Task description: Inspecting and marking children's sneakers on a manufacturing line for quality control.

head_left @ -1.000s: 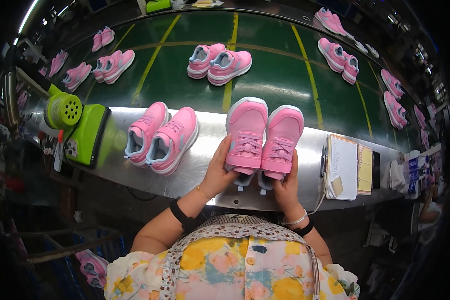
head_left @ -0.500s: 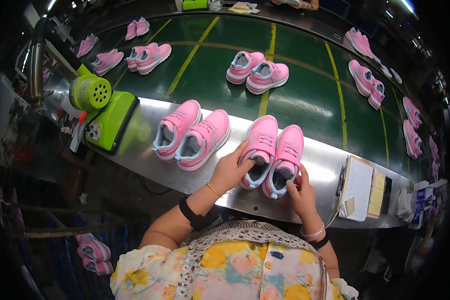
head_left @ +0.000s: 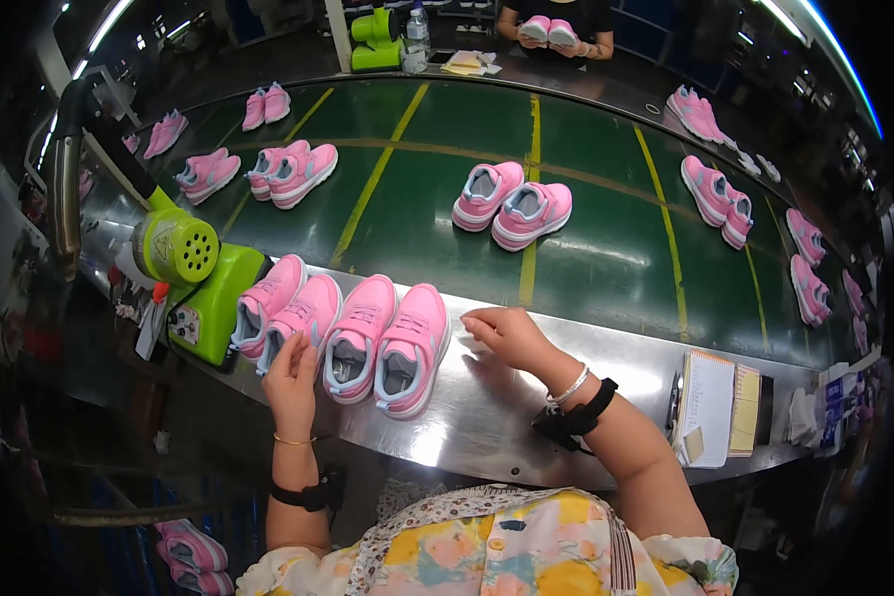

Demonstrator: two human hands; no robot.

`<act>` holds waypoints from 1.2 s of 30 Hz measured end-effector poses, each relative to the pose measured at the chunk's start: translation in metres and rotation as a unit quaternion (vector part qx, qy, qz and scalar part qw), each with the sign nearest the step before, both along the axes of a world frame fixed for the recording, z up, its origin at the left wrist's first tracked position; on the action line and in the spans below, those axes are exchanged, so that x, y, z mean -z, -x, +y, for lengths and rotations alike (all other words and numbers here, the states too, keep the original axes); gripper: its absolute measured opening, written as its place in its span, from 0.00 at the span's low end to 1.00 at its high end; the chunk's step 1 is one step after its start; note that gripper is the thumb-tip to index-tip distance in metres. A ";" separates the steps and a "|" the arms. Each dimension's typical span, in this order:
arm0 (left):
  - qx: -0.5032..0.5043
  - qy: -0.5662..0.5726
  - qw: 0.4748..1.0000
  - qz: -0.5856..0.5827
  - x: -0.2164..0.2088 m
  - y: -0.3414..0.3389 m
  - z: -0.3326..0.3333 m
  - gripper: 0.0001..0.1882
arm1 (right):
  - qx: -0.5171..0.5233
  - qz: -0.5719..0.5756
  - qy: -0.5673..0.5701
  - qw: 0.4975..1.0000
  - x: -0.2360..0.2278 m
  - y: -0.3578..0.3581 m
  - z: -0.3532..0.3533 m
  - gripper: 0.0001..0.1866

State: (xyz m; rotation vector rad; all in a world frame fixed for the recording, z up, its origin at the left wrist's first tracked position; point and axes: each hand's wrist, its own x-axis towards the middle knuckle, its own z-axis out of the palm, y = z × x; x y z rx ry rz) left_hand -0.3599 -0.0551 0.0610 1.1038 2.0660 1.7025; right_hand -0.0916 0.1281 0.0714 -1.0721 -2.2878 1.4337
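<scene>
Two pairs of pink sneakers stand side by side on the metal ledge, toes away from me: the left pair (head_left: pixel 265 299) and the right pair (head_left: pixel 410 333). Straps cross their fronts; pale blue trims the collars. My left hand (head_left: pixel 292 385) has its bent fingers at the collar of the left pair's inner sneaker (head_left: pixel 311 305), close beside the right pair; part of that collar is hidden. To the right of the shoes, my right hand (head_left: pixel 515 340) hovers over the ledge, empty, its fingers loosely bent and apart from the sneakers.
Beyond the ledge, a green conveyor belt (head_left: pixel 606 238) with yellow lines carries several pink sneaker pairs. A lime-green machine (head_left: pixel 209 318) stands left of the shoes. An open notebook (head_left: pixel 707 407) lies right. Across the belt, a person (head_left: pixel 556 45) holds pink shoes.
The right pair has moved left, up against the left pair, and both hands have left it. My left hand has shifted to the left pair; my right hand is now beyond the right pair.
</scene>
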 end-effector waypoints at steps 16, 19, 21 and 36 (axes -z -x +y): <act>0.496 0.041 0.867 0.008 -0.029 -0.125 -0.006 0.17 | 0.106 -0.169 -0.335 0.921 0.037 0.006 0.125 0.22; 0.477 0.077 0.875 -0.035 -0.004 -0.141 -0.002 0.14 | 0.054 -0.187 -0.282 0.940 0.002 -0.052 0.039 0.23; 0.404 0.077 0.907 -0.085 0.020 -0.146 0.005 0.15 | 0.002 -0.154 -0.327 0.932 -0.016 -0.082 -0.016 0.22; 0.375 0.202 0.892 -0.151 0.060 -0.163 0.033 0.24 | 0.355 0.022 -0.198 0.913 0.026 -0.177 -0.127 0.18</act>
